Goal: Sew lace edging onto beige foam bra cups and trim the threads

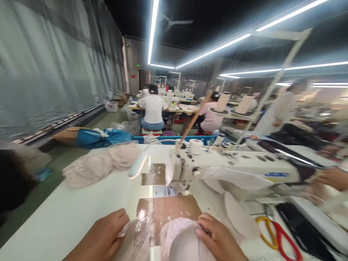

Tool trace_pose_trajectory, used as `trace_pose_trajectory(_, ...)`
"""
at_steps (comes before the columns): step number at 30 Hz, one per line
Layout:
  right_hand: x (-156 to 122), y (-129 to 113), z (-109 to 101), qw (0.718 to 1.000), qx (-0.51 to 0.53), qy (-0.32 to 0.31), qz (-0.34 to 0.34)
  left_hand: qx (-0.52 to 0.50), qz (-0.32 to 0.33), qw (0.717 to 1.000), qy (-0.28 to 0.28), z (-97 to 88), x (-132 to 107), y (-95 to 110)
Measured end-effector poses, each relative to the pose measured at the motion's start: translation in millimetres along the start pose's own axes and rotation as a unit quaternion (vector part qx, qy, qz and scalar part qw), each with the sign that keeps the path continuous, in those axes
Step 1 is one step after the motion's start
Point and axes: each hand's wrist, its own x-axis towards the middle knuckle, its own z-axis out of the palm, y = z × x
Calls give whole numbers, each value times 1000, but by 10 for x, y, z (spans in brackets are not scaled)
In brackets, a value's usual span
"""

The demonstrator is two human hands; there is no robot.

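Overhead, strip lights (213,51); white tabletop (59,214), fabric (183,241) in hands (110,225).

White tube lights (153,32) glared from eleven round to two o'clock against a dark ceiling (223,18), wrapped in hazy halos. A small lamp (138,166) glowed toward eight o'clock; white glints flecked the brown patch (175,206) at six. Wide-angle stretch pulled at the edges, and blur smeared the three o'clock side.
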Motion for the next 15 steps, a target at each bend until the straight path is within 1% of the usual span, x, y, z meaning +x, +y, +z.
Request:
trace_pose_trajectory(2, 93, -102, 4, 999, 38, -11, -32, 12, -5, 1000, -10, -68, -104, -55)
trace_pose_trajectory(5, 298, -314, 115, 990, 133, -37, -18, 40, -23, 999, 10, -146, -207, -177)
trace_pose_trajectory(7, 470, -523, 247, 981, 181, -68, -25, 55, -24, 998, 27, -205, -233, -268)
trace_pose_trajectory(9, 676, -786, 377, 965, 236, -96, -65, 82, -33, 995, 53, -315, -216, -347)
trace_pose_trajectory(10, 793, -932, 426, 952, 270, -105, -95, 101, -40, 991, 76, -401, -189, -382)
trace_pose_trajectory(11, 920, -1082, 459, 945, 288, -94, -123, 120, -46, 985, 111, -509, -151, -414)
trace_pose_trajectory(12, 1055, -1232, 476, 940, 299, -74, -148, 140, -48, 976, 159, -639, -100, -446)
trace_pose_trajectory(13, 1198, -1378, 477, 935, 306, -44, -172, 156, -45, 962, 218, -786, -38, -481)
trace_pose_trajectory(15, 1500, -1637, 452, 925, 311, 21, -218, 181, -24, 922, 343, -1089, 115, -571)
